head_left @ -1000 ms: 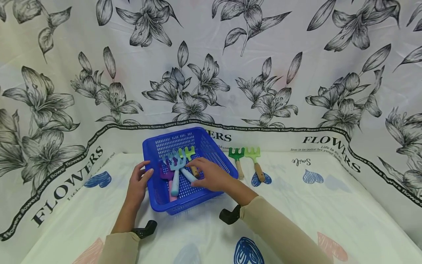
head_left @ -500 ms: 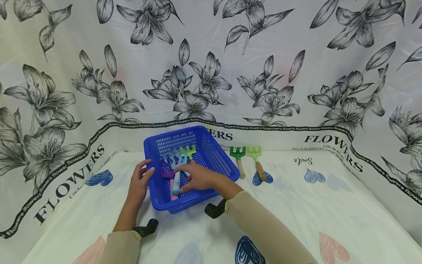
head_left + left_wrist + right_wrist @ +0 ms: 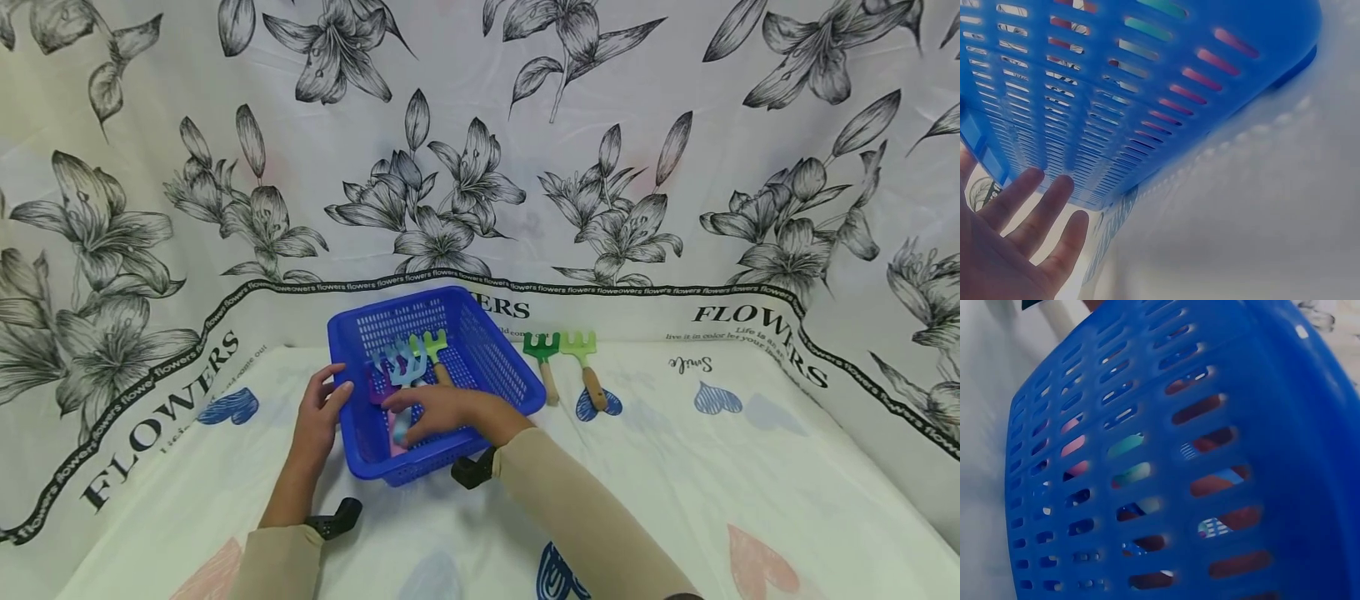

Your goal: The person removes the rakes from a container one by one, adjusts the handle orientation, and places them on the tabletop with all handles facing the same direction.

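A blue plastic basket (image 3: 480,350) holds several small garden hand forks. My right hand (image 3: 450,408) reaches over its near rim, thumb and fingers pinching the handle of a light blue hand fork (image 3: 409,373). Close beside that fork lie a purple hand fork (image 3: 378,387) with a pink handle and a lime green hand fork (image 3: 432,344) with a wooden handle. At the basket's left side, my left hand (image 3: 317,421) touches the rim; in the left wrist view its fingers (image 3: 1047,206) extend along the outer wall. The basket wall mostly hides my right hand in the right wrist view.
Right of the basket, a dark green hand fork (image 3: 543,354) and a light green hand fork (image 3: 581,354) lie side by side on the white heart-printed cloth (image 3: 660,483). A flower-printed curtain (image 3: 585,167) rises behind.
My right hand has moved left across the basket onto the upper light blue fork's handle, and that fork's head has turned slightly. My left hand has stayed at the rim.
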A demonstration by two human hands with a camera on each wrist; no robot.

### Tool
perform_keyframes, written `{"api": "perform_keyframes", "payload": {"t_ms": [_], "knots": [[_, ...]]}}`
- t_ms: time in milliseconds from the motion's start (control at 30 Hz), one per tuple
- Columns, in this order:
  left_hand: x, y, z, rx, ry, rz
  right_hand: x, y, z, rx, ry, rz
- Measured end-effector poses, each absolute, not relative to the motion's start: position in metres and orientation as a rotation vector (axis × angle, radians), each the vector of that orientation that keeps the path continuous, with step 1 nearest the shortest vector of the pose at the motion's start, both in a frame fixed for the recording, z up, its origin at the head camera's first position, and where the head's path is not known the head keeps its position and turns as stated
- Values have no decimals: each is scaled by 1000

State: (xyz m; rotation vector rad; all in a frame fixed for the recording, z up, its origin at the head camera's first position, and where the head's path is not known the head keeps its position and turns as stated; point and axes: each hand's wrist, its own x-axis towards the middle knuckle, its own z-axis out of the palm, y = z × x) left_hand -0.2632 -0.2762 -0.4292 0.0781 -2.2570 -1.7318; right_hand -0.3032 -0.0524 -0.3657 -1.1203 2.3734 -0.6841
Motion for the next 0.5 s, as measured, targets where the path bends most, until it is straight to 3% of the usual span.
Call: {"api": "perform_keyframes", "payload": {"t_ms": [500], "knots": [[-262, -275, -427, 96, -2279, -1732, -304, -48, -366, -1094, 2384, -792]]}}
